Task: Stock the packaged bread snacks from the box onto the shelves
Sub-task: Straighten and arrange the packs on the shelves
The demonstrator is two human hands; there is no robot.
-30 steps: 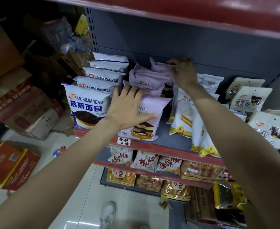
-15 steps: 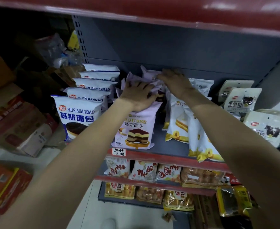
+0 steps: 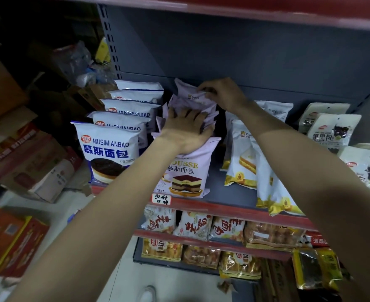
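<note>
- Since half a second ago my right hand (image 3: 224, 95) has reached further back along the row of lavender mousse bread packs (image 3: 187, 171), and my left hand (image 3: 187, 129) has flattened out on top of them.
- My left hand lies palm down with fingers spread and straight, pressing on the tops of the front lavender packs; it grips nothing.
- My right hand has its fingers curled and pinches the top edge of the rearmost lavender pack (image 3: 189, 92), which leans against the grey back panel.
- The lavender packs stand in a single file on the grey shelf (image 3: 230, 192), the front one upright at the red shelf edge.
- Just to their left stands a row of white and blue mousse bread packs (image 3: 108, 149); to their right, white and gold bread packs (image 3: 242, 158).
- Further right are white packs with black print (image 3: 332, 131).
- Lower shelves hold more bagged breads (image 3: 195, 225).
- Cardboard boxes (image 3: 27, 164) sit on the floor at left.
</note>
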